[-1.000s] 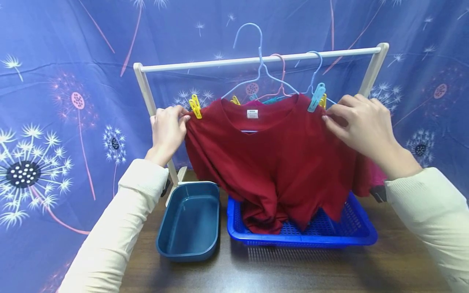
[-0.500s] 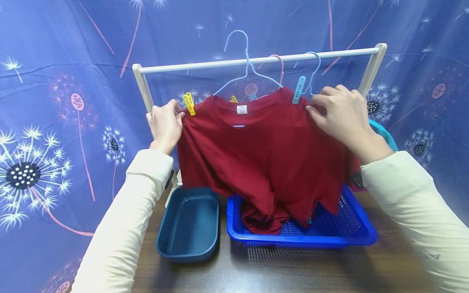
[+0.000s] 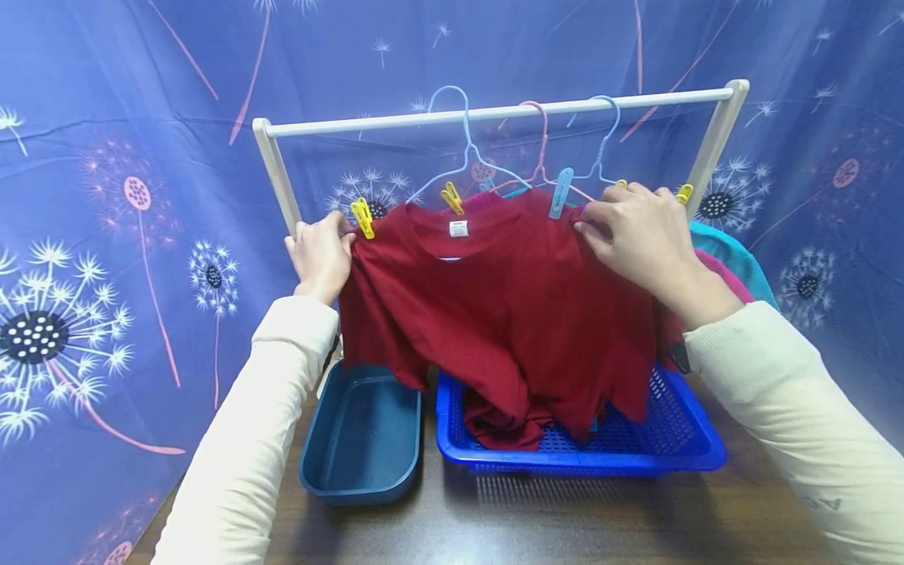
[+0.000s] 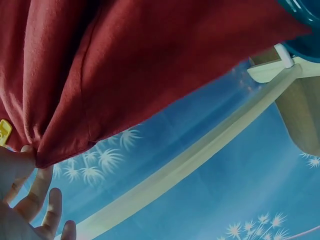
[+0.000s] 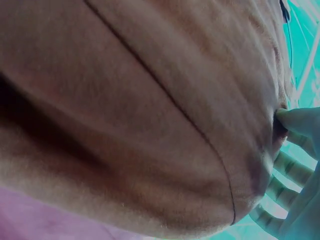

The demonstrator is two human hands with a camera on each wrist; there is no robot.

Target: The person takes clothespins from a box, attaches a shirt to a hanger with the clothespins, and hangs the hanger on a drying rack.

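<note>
A dark red T-shirt (image 3: 494, 306) hangs on a light blue hanger (image 3: 468, 141), whose hook overlaps the white rail (image 3: 395, 122) in the head view. One yellow clothespin (image 3: 362, 218) clips the shirt's left shoulder, and a light blue clothespin (image 3: 561, 194) the right one. My left hand (image 3: 321, 255) pinches the cloth just outside the yellow clothespin; the left wrist view shows thumb and forefinger on a gathered fold, other fingers (image 4: 51, 212) spread. With my right hand (image 3: 639, 239) I pinch the other shoulder, thumb (image 5: 295, 119) at the cloth's edge in the right wrist view.
Behind the red shirt, a pink hanger (image 3: 542, 145) and another blue hanger (image 3: 605, 141) hang on the rail with pink and teal (image 3: 730, 251) garments. Below stand a blue perforated basket (image 3: 600, 463) and a dark teal bin (image 3: 360, 496) on the wooden table (image 3: 494, 522).
Both hands have carried the shirt and hanger left, then lowered them. The hanger's hook, which stood well above the rail, now sits down at it. Both hands still pinch the shoulders.
</note>
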